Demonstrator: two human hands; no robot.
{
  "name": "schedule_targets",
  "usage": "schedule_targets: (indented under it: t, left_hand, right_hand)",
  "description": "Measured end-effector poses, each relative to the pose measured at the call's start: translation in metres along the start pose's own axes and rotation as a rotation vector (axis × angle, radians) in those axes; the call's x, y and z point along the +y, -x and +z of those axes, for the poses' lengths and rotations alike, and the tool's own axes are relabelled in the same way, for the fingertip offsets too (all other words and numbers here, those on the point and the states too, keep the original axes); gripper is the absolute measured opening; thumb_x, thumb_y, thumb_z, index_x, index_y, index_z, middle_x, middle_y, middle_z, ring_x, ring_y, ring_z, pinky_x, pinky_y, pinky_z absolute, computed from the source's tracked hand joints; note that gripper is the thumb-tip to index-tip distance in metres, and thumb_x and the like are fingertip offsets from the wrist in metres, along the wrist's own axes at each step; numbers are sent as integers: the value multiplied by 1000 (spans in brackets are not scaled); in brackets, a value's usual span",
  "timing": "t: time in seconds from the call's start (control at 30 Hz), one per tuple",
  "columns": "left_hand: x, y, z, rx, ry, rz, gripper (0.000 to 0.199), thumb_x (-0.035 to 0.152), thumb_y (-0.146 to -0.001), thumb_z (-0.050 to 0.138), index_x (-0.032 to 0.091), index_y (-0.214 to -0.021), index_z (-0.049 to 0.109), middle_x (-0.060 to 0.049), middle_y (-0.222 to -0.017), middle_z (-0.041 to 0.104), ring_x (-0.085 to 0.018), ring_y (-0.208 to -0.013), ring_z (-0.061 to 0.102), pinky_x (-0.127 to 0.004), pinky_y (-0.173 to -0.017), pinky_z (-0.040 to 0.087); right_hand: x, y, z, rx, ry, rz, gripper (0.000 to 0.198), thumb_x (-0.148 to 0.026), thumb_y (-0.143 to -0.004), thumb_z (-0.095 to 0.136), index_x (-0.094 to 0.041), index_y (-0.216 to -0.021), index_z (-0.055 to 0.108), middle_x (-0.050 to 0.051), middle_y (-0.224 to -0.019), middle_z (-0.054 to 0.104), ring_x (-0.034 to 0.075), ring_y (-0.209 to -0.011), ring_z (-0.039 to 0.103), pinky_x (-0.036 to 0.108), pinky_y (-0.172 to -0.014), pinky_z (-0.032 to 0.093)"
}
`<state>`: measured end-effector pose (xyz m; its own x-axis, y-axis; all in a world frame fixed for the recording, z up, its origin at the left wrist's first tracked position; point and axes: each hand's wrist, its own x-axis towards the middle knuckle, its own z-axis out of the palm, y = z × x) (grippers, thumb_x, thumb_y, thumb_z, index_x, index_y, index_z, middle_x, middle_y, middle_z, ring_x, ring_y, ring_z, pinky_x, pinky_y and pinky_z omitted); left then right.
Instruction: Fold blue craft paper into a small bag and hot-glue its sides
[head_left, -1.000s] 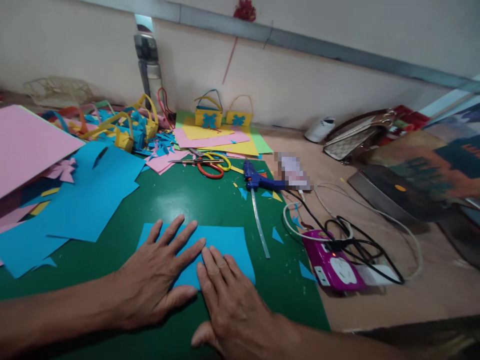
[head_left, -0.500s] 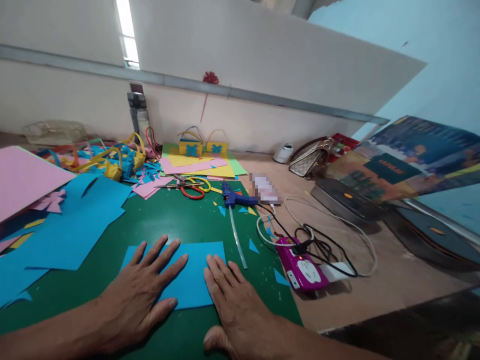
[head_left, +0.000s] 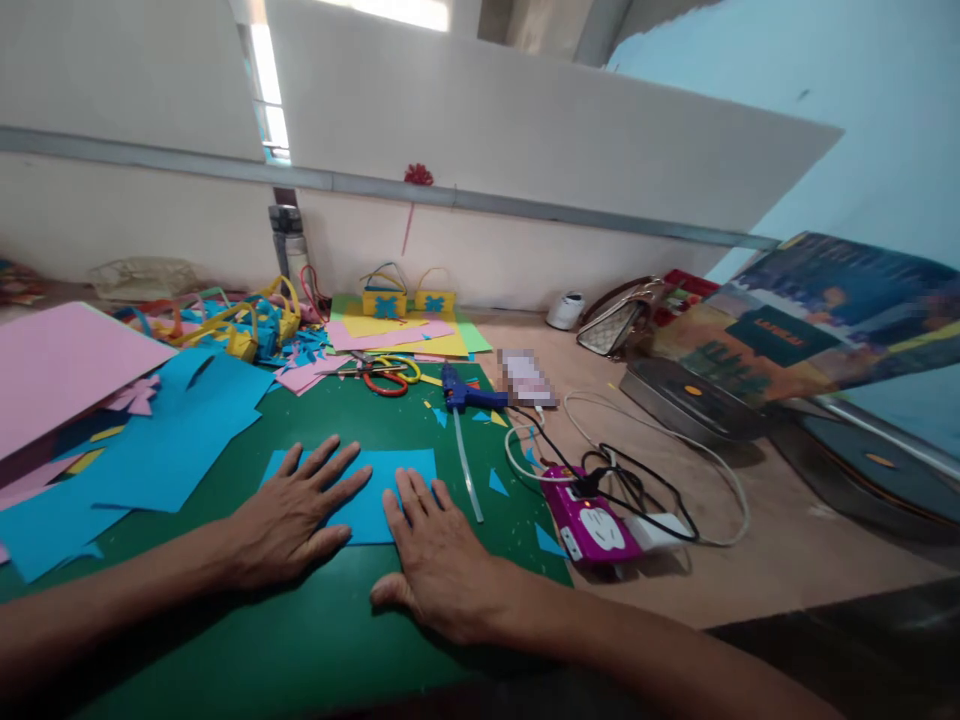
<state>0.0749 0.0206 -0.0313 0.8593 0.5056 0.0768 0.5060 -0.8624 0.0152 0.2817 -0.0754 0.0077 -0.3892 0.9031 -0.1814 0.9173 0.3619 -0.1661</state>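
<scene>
A blue sheet of craft paper or foam (head_left: 367,515) lies on the green cutting mat (head_left: 300,640). My left hand (head_left: 300,515) rests flat over its left part, fingers spread. Over its right end lies my right hand (head_left: 435,555), fingers stretched forward and thumb out to the side. Both hands cover parts of the sheet. Beyond my right hand is a blue glue gun (head_left: 469,390) with a clear glue stick (head_left: 466,465) sticking out of it. Scissors with red and yellow handles (head_left: 390,378) lie past the sheet.
Larger blue sheets (head_left: 172,430) and a pink sheet (head_left: 75,370) are at left, near a pile of small yellow and blue paper bags (head_left: 255,325). A purple power strip (head_left: 592,520) with tangled cables stands at right. A phone (head_left: 529,378) lies behind it.
The camera view has tilted up and shifted slightly. My right hand has slid a little to the left over the blue sheet; my left hand stays flat on it.
</scene>
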Motion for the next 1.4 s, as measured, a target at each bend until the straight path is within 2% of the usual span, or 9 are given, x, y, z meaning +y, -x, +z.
schedule_targets:
  t: [0.07, 0.13, 0.2, 0.4, 0.7, 0.9, 1.03, 1.23, 1.4]
  left_hand:
    - [5, 0, -5, -15, 6, 2, 55, 49, -93, 35, 26, -143, 28, -10, -152, 19, -37, -138, 17, -65, -102, 21]
    - [10, 1, -11, -60, 55, 68, 47, 33, -96, 32, 19, -141, 34, -12, -151, 21, -32, -139, 18, -56, -107, 23]
    - [16, 3, -16, -111, 140, 159, 46, 27, -97, 29, 16, -142, 32, -12, -150, 23, -27, -139, 19, -50, -109, 24]
    - [22, 8, -25, -187, 256, 232, 70, 56, -91, 36, 21, -147, 12, -17, -152, 8, -35, -140, 7, -64, -106, 11]
    - [18, 9, -33, -185, 285, 267, 66, 61, -87, 40, 32, -144, 24, -15, -152, 5, -38, -139, 7, -66, -104, 12]
    - [19, 10, -30, -113, 296, 278, 68, 62, -85, 43, 31, -143, 26, -13, -152, 6, -37, -139, 10, -64, -106, 12]
    - [19, 9, -32, -110, 302, 280, 70, 63, -84, 43, 30, -144, 26, -15, -152, 6, -37, -139, 10, -64, -106, 13]
    - [19, 9, -31, -162, 303, 279, 73, 67, -83, 40, 30, -144, 24, -16, -152, 5, -38, -139, 7, -65, -105, 12]
    - [17, 11, -28, -136, 311, 281, 75, 68, -82, 43, 31, -144, 25, -15, -152, 4, -41, -138, 9, -67, -104, 13]
  right_hand:
    - [1, -1, 2, -21, -5, 8, 91, -59, -77, 57, -2, -142, 26, 28, -148, 13, 39, -137, 8, 59, -107, 18]
    - [2, -3, 3, -30, -4, 6, 89, -58, -79, 55, -2, -142, 26, 27, -148, 13, 39, -138, 7, 60, -107, 17]
    - [2, -5, 3, -25, -1, 1, 86, -58, -81, 52, -3, -143, 26, 26, -148, 14, 38, -138, 8, 60, -107, 16]
    - [3, -6, 6, 1, 61, 2, 83, -55, -82, 52, -5, -143, 26, 25, -148, 19, 38, -137, 12, 61, -106, 18]
    - [24, 16, 12, 97, 183, -40, 75, -57, -86, 42, -6, -141, 32, 23, -147, 27, 36, -136, 22, 61, -103, 24]
    - [17, 21, 20, 342, 353, -87, 65, -59, -87, 40, -7, -123, 55, 21, -131, 52, 35, -125, 41, 60, -102, 23]
    - [5, 17, 26, 432, 346, -169, 55, -53, -89, 42, -10, -118, 58, 17, -127, 57, 30, -120, 46, 54, -102, 24]
    - [6, 19, 23, 450, 352, -206, 57, -55, -89, 40, -8, -116, 59, 19, -124, 58, 31, -120, 46, 55, -103, 19]
    - [9, 28, 14, 329, 355, -236, 70, -61, -87, 35, -5, -126, 51, 22, -130, 52, 32, -123, 42, 59, -102, 18]
